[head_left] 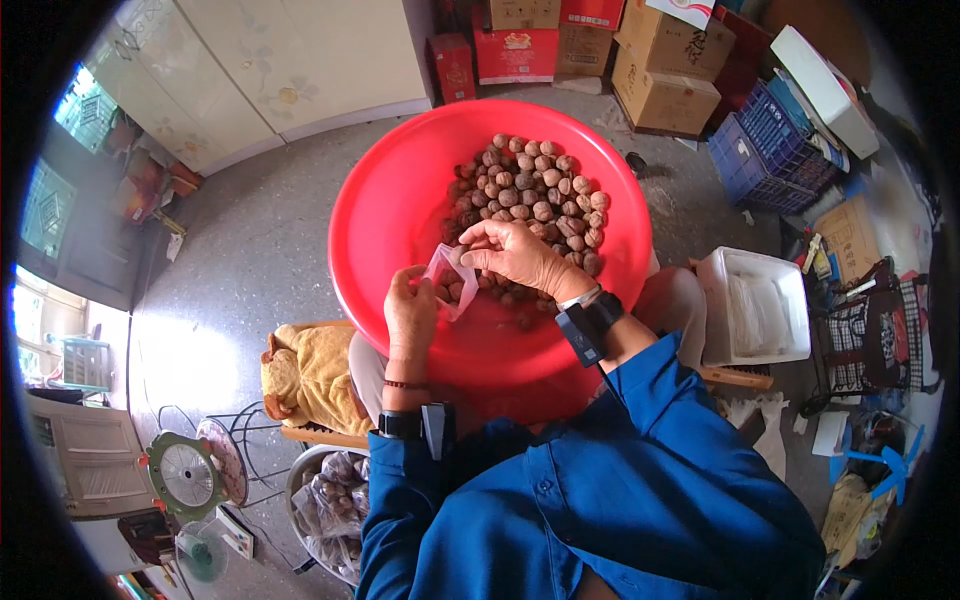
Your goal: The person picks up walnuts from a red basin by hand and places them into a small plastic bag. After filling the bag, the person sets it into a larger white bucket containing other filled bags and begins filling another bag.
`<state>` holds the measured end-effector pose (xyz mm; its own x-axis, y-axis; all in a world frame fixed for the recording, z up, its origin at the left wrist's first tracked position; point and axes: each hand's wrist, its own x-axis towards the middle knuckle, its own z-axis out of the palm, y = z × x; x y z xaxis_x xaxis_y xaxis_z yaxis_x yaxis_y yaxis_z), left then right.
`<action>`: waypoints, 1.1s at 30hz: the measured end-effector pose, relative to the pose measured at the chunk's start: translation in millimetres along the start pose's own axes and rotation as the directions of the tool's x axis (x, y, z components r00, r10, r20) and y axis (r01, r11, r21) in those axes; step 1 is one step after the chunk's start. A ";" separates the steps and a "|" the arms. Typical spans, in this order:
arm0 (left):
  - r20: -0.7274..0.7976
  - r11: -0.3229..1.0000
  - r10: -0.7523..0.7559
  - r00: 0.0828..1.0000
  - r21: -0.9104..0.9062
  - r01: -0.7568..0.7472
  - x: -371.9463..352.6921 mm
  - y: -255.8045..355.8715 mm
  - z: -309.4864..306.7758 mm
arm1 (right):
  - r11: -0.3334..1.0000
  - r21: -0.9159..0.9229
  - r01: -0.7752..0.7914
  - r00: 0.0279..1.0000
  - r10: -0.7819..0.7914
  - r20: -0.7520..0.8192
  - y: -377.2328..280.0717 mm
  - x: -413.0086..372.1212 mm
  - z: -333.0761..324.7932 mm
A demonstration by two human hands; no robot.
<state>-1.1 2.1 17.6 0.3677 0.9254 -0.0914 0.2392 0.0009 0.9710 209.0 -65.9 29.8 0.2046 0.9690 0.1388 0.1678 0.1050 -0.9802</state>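
Note:
A large red basin [385, 200] rests in front of my body, with a heap of walnuts [525, 195] piled toward its far right side. My left hand [410, 312] is closed on the edge of a small translucent plastic bag [447, 298] near the basin's front left. Some walnuts show through and beside the thin film. My right hand [515, 257] reaches in from the right, over the near edge of the heap. Its thumb and fingers pinch a walnut [458, 256] at the bag's mouth.
On the left a yellow plush cushion [315, 375] lies on a stool, above a tub of bagged walnuts [335, 500]. To the right stand a white foam box [755, 305] and blue crates [765, 150]. Cardboard boxes [665, 90] line the back; a fan [187, 475] stands lower left.

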 end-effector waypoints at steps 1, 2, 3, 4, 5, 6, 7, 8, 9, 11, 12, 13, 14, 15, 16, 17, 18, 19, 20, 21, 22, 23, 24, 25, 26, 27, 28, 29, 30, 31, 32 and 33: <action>0.000 1.000 0.008 1.000 0.004 -0.008 1.1 -1.8 -0.3 | 0.989 0.112 -0.097 0.994 0.091 0.058 -1.6 -0.4 0.7; -0.001 1.000 0.017 1.000 0.008 -0.017 1.8 -3.5 -0.5 | 0.989 0.112 -0.097 0.994 0.091 0.057 2.2 2.0 1.2; 0.000 1.000 0.017 1.000 0.008 -0.017 1.0 -2.0 -0.7 | 0.999 -0.029 0.025 1.000 -0.026 -0.010 16.0 7.0 0.5; 0.009 1.000 -0.012 1.000 -0.017 0.012 -0.1 1.1 -1.2 | 0.974 -0.177 0.138 0.987 -0.151 -0.060 22.4 10.8 -0.3; 0.020 0.998 -0.039 0.999 -0.042 0.040 -0.9 3.1 -1.3 | 0.944 -0.299 0.138 0.977 -0.180 -0.117 28.6 12.3 -2.6; 0.021 0.998 -0.038 0.999 -0.043 0.039 0.4 0.0 -0.8 | 0.944 -0.300 0.138 0.977 -0.180 -0.117 25.6 9.8 -4.0; 0.015 0.998 -0.027 1.000 -0.051 0.028 2.2 -4.0 -0.1 | 0.940 -0.341 -0.030 0.996 -0.001 -0.088 22.4 5.3 -6.0; 0.009 0.998 -0.017 1.000 -0.059 0.017 3.6 -7.4 -0.2 | 0.903 -0.384 -0.193 0.981 0.181 -0.068 19.1 1.1 -8.1; 0.010 0.998 -0.015 1.000 -0.058 0.016 3.1 -6.1 -0.7 | 0.836 -0.542 -0.085 0.995 0.096 -0.008 26.0 -1.3 -7.7; -0.005 0.999 0.008 1.000 0.050 -0.008 2.5 -3.5 -0.2 | 0.728 -0.671 -0.140 0.920 0.347 0.184 39.9 -7.6 -9.3; -0.002 0.999 0.010 1.000 0.049 -0.010 4.3 -7.6 0.4 | 0.673 -0.728 -0.133 0.839 0.468 0.279 39.8 -9.6 -8.2; -0.009 0.998 0.036 0.999 0.056 -0.035 6.7 -12.5 0.5 | 0.619 -0.739 -0.266 0.761 0.606 0.234 40.0 -16.2 -6.3; -0.016 0.996 0.062 0.998 0.063 -0.061 8.2 -17.2 0.7 | 0.545 -0.743 -0.388 0.660 0.727 0.189 40.0 -22.6 -5.6; -0.015 0.996 0.062 0.998 0.062 -0.061 5.3 -11.5 0.6 | 0.421 -0.879 -0.224 0.599 0.771 0.217 11.4 -20.7 0.3; -0.001 1.000 0.023 1.000 0.021 -0.023 0.2 -0.6 0.0 | 0.421 -0.879 -0.224 0.599 0.771 0.216 21.7 -23.1 0.6; 0.015 1.000 -0.015 1.000 -0.020 0.015 -2.7 5.7 -0.4 | 0.421 -0.893 -0.161 0.639 0.734 0.231 33.6 -26.0 1.6; 0.016 1.000 -0.014 1.000 -0.021 0.014 -1.7 3.5 -0.8 | 0.417 -0.904 -0.097 0.676 0.694 0.248 33.3 -27.1 3.2; 0.015 1.000 -0.005 1.000 -0.017 0.005 0.3 -0.5 -1.0 | 0.409 -0.907 -0.104 0.627 0.734 0.259 33.0 -24.9 4.4; 0.014 1.000 0.005 1.000 -0.014 -0.005 1.7 -3.5 -0.9 | 0.409 -0.907 -0.104 0.628 0.734 0.259 32.5 -23.6 4.1; 0.013 1.000 0.006 1.000 -0.014 -0.005 1.9 -5.2 -0.3 | 0.402 -0.912 -0.080 0.590 0.757 0.282 35.4 -22.1 3.6; 0.013 0.999 0.007 1.000 -0.041 -0.007 1.8 -6.7 0.3 | 0.396 -0.916 -0.056 0.550 0.778 0.303 45.0 -21.1 3.1; 0.013 0.998 0.009 1.000 -0.067 -0.008 2.2 -8.1 0.9 | 0.397 -0.916 -0.056 0.551 0.778 0.303 56.0 -22.6 3.7; 0.013 0.998 0.009 1.000 -0.067 -0.008 4.3 -11.9 1.0 | 0.401 -0.913 -0.071 0.583 0.759 0.288 80.8 -26.1 2.7; 0.001 1.000 0.025 1.000 0.001 -0.025 7.2 -15.2 0.4 | 0.406 -0.910 -0.086 0.615 0.740 0.272 84.5 -27.9 3.0; -0.011 0.997 0.042 0.999 0.068 -0.041 9.1 -18.7 0.0 | 0.406 -0.910 -0.086 0.615 0.740 0.272 88.2 -27.6 2.7; -0.011 0.997 0.042 0.999 0.068 -0.041 7.9 -16.0 0.5 | 0.381 -0.917 -0.122 0.575 0.780 0.247 83.7 -26.5 3.9; -0.005 0.999 0.029 1.000 0.013 -0.029 5.9 -13.5 1.3 | 0.353 -0.922 -0.155 0.532 0.817 0.223 76.2 -25.5 5.3; 0.000 0.999 0.017 1.000 -0.041 -0.016 4.2 -10.9 1.4 | 0.354 -0.923 -0.153 0.533 0.816 0.225 79.4 -24.3 6.5; -0.002 0.999 0.016 1.000 -0.040 -0.016 2.6 -7.7 1.2 | 0.344 -0.925 -0.164 0.532 0.820 0.211 96.7 -23.5 7.1; 0.006 0.998 -0.005 1.000 -0.066 0.006 1.4 -5.0 1.4 | 0.334 -0.926 -0.175 0.531 0.824 0.197 100.2 -23.0 8.2; 0.015 0.995 -0.026 1.000 -0.092 0.028 0.7 -3.2 1.6 | 0.335 -0.926 -0.175 0.531 0.824 0.197 103.8 -22.1 8.7; 0.016 0.995 -0.026 1.000 -0.091 0.028 0.8 -4.3 1.5 | 0.317 -0.934 -0.164 0.502 0.842 0.198 99.5 -20.6 10.3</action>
<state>-0.4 2.2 13.1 0.3752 0.9191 -0.1206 0.1664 0.0612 0.9842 211.6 -73.1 -72.0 0.0530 0.6192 -0.7834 0.9206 -0.3342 -0.2019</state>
